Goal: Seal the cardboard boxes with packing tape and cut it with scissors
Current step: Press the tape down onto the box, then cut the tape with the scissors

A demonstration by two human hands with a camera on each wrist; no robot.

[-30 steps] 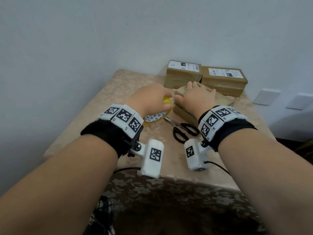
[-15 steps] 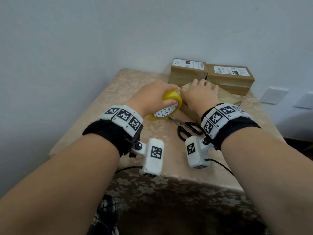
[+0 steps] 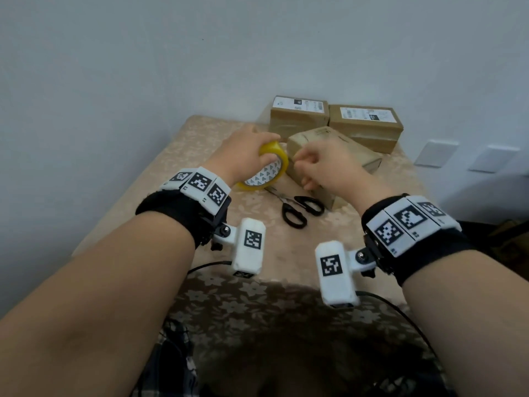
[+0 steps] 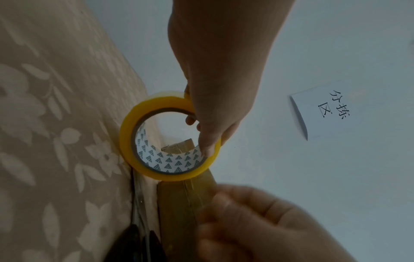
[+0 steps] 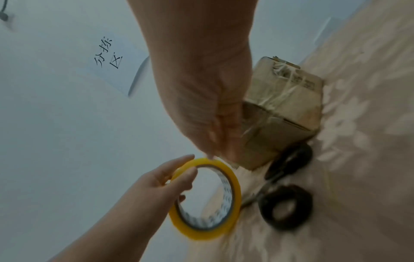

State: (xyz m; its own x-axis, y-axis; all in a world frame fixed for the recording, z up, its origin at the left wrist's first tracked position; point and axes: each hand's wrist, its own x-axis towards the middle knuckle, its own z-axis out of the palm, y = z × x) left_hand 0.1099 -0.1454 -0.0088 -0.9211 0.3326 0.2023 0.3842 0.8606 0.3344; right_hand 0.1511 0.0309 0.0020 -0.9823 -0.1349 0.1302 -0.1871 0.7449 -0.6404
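Note:
My left hand grips a yellow packing tape roll upright, a little above the table, fingers over its rim and through its core. My right hand is curled, thumb and fingertips pinched together at the roll's top rim; the clear tape end is too thin to see. A cardboard box lies just behind both hands, with old tape on it. Black-handled scissors lie shut on the cloth in front of the box.
Two labelled cardboard boxes stand side by side against the back wall. The table has a beige floral cloth, with bare cloth to the left. A paper note hangs on the wall.
My right hand has lifted off the box, where it lay flat, and curled onto the roll's rim. My left hand has raised and tipped the roll more upright.

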